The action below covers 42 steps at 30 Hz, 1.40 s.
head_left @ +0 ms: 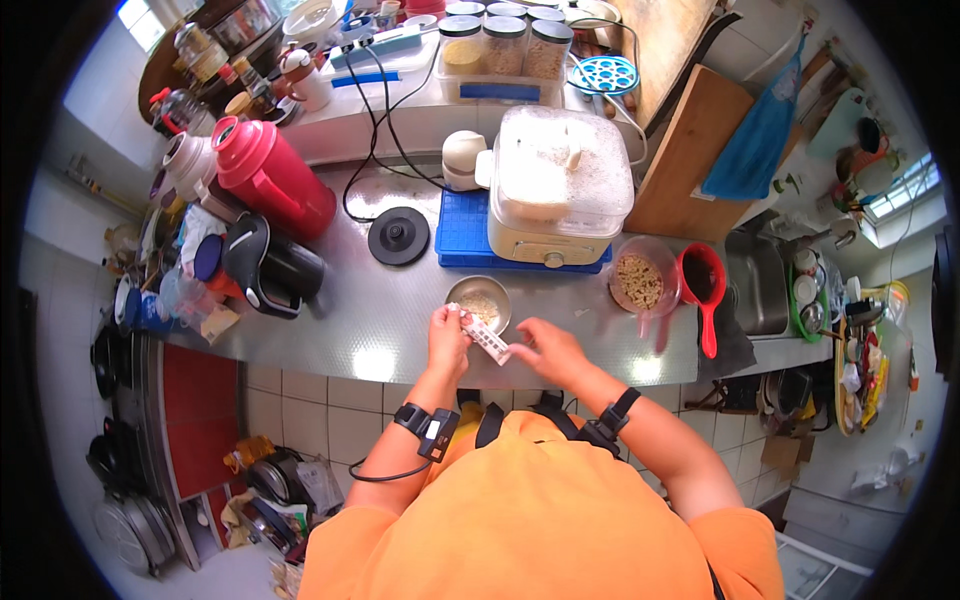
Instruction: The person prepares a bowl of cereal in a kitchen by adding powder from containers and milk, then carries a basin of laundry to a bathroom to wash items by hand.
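My left hand pinches one end of a small flat white-and-pink packet with dark printing. The packet slants down to the right over the near rim of a small metal bowl. Pale flakes or grains lie in the bowl. My right hand is by the packet's lower end, thumb and fingers apart; whether the thumb tip touches it, I cannot tell. Behind the bowl stands a cream electric steamer with a clear, fogged lid, on a blue tray.
To the right are a clear cup of grains, a red ladle-like scoop and the sink. At left stand a black kettle, a pink thermos and a black round lid. Black cords cross the counter.
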Each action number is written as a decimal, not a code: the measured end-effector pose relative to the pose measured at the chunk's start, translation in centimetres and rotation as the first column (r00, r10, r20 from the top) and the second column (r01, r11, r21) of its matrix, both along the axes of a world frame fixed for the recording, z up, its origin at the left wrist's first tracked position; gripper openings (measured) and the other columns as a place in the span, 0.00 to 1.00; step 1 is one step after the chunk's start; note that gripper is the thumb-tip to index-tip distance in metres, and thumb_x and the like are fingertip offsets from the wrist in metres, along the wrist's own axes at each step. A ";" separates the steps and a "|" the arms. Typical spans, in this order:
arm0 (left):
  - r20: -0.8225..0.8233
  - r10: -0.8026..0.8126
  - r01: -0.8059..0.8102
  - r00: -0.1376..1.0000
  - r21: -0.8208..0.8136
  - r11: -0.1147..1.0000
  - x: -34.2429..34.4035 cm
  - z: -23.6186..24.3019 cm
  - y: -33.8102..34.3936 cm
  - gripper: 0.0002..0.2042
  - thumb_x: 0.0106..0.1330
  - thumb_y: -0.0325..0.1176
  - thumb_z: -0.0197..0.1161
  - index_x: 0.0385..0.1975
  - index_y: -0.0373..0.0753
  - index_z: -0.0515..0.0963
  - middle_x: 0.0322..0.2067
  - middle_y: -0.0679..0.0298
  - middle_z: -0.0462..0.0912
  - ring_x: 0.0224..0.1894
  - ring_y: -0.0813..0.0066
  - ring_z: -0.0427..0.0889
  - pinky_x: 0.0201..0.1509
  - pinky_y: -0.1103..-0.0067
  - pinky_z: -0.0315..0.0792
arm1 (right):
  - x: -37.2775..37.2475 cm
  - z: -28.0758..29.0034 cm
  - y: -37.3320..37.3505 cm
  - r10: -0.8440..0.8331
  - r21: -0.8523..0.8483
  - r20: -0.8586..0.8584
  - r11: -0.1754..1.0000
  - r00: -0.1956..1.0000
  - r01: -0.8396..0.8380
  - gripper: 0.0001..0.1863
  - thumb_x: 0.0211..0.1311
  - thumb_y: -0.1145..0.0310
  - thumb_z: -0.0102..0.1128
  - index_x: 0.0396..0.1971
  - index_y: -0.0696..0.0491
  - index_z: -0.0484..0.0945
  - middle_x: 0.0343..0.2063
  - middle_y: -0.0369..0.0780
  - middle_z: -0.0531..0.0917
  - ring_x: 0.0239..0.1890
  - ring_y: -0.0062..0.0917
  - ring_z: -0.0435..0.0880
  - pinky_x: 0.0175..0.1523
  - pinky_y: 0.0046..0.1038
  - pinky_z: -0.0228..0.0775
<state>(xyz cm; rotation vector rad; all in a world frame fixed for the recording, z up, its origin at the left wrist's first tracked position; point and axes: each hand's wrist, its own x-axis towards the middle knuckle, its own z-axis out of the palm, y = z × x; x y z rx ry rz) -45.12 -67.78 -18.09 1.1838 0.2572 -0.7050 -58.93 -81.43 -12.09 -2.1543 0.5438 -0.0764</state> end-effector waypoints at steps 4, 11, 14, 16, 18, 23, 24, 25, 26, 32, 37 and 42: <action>-0.093 -0.106 0.104 0.990 -0.019 0.994 0.3 0.1 -0.3 0.06 0.68 0.33 0.48 0.34 0.39 0.68 0.25 0.68 0.72 0.27 0.81 0.71 0.31 0.81 0.71 | 2.0 -0.4 3.9 0.081 -0.186 -0.072 0.978 0.994 -0.094 0.22 0.51 0.56 0.62 0.41 0.54 0.70 0.28 0.45 0.80 0.31 0.40 0.79 0.36 0.37 0.71; -0.152 -0.431 0.428 0.889 -0.054 0.902 2.9 1.9 1.4 0.13 0.68 0.37 0.48 0.46 0.34 0.67 0.38 0.61 0.76 0.43 0.71 0.76 0.44 0.75 0.73 | 3.6 -2.2 3.6 -0.031 0.632 -0.212 0.758 0.977 0.161 0.14 0.63 0.59 0.50 0.38 0.56 0.70 0.24 0.40 0.80 0.21 0.19 0.78 0.26 0.19 0.69; -0.146 -0.519 0.533 0.842 0.074 0.843 4.0 3.7 2.7 0.16 0.68 0.38 0.48 0.50 0.33 0.66 0.42 0.59 0.75 0.47 0.70 0.75 0.47 0.74 0.73 | 3.4 -2.1 2.7 -0.037 0.804 -0.313 0.521 0.949 0.286 0.18 0.65 0.57 0.43 0.39 0.57 0.72 0.24 0.41 0.80 0.21 0.21 0.78 0.28 0.22 0.72; -0.109 -0.527 0.536 0.843 0.101 0.838 5.1 3.5 4.7 0.17 0.68 0.38 0.48 0.51 0.34 0.66 0.43 0.59 0.75 0.47 0.70 0.75 0.48 0.74 0.73 | 3.4 -1.5 2.5 -0.051 0.823 -0.326 0.475 0.944 0.310 0.18 0.65 0.57 0.42 0.40 0.57 0.72 0.24 0.41 0.81 0.21 0.22 0.78 0.28 0.22 0.72; -0.012 -0.531 0.522 0.847 0.203 0.829 6.8 1.3 7.3 0.18 0.67 0.39 0.50 0.52 0.34 0.65 0.45 0.59 0.75 0.47 0.71 0.75 0.48 0.74 0.72 | 3.3 -1.4 2.3 -0.070 0.849 -0.338 0.407 0.938 0.336 0.20 0.66 0.56 0.40 0.42 0.57 0.73 0.24 0.41 0.81 0.22 0.23 0.78 0.30 0.24 0.72; 0.272 -0.762 0.342 0.587 0.770 0.539 10.8 -6.3 14.9 0.24 0.62 0.39 0.56 0.54 0.33 0.64 0.49 0.54 0.72 0.52 0.62 0.71 0.54 0.68 0.67 | 3.5 -0.4 2.1 -0.075 0.856 -0.342 0.387 0.937 0.343 0.21 0.66 0.56 0.39 0.42 0.57 0.74 0.24 0.40 0.81 0.23 0.24 0.78 0.33 0.25 0.72; 0.265 -0.857 0.200 0.442 0.902 0.382 10.9 -6.0 15.5 0.26 0.60 0.40 0.57 0.56 0.33 0.63 0.53 0.51 0.70 0.57 0.58 0.68 0.59 0.64 0.62 | 3.6 -0.1 2.0 -0.083 0.857 -0.339 0.384 0.937 0.344 0.21 0.66 0.56 0.39 0.42 0.56 0.74 0.24 0.40 0.81 0.24 0.24 0.78 0.33 0.26 0.72; 0.267 -0.852 0.201 0.451 0.899 0.388 10.7 -5.7 15.8 0.26 0.60 0.40 0.57 0.56 0.33 0.63 0.53 0.51 0.70 0.57 0.58 0.68 0.59 0.64 0.62 | 3.6 0.1 1.9 -0.077 0.853 -0.344 0.392 0.936 0.346 0.21 0.66 0.56 0.39 0.42 0.56 0.74 0.24 0.40 0.81 0.24 0.24 0.78 0.33 0.26 0.72; 0.196 -0.891 0.108 0.410 0.959 0.261 10.5 -5.4 16.1 0.29 0.58 0.39 0.58 0.58 0.32 0.60 0.58 0.50 0.62 0.62 0.56 0.59 0.63 0.63 0.54 | 3.6 0.3 1.8 -0.069 0.857 -0.345 0.383 0.936 0.344 0.21 0.66 0.55 0.39 0.41 0.56 0.74 0.24 0.40 0.81 0.23 0.24 0.78 0.33 0.25 0.71; -0.052 -0.923 0.105 0.381 0.994 -0.013 10.2 -3.3 16.0 0.41 0.59 0.47 0.56 0.65 0.32 0.43 0.68 0.52 0.36 0.70 0.57 0.34 0.70 0.64 0.35 | 4.0 1.1 1.8 -0.052 0.854 -0.352 0.390 0.935 0.343 0.21 0.65 0.54 0.40 0.41 0.56 0.75 0.23 0.39 0.81 0.23 0.23 0.79 0.32 0.25 0.72; -0.106 -0.938 0.100 0.329 0.992 -0.077 10.9 -3.1 15.9 0.43 0.58 0.50 0.57 0.65 0.31 0.42 0.67 0.50 0.36 0.70 0.55 0.35 0.69 0.67 0.41 | 4.1 1.3 1.8 -0.022 0.866 -0.353 0.370 0.935 0.336 0.21 0.65 0.54 0.40 0.40 0.56 0.75 0.23 0.40 0.81 0.23 0.24 0.79 0.32 0.25 0.72; -0.180 -0.939 0.147 0.292 0.979 -0.142 11.6 -0.9 15.4 0.42 0.58 0.50 0.57 0.65 0.33 0.45 0.67 0.52 0.38 0.70 0.57 0.39 0.69 0.66 0.44 | 4.0 1.5 2.0 -0.021 0.874 -0.359 0.343 0.933 0.344 0.22 0.65 0.54 0.39 0.40 0.57 0.75 0.23 0.40 0.81 0.23 0.24 0.80 0.31 0.24 0.73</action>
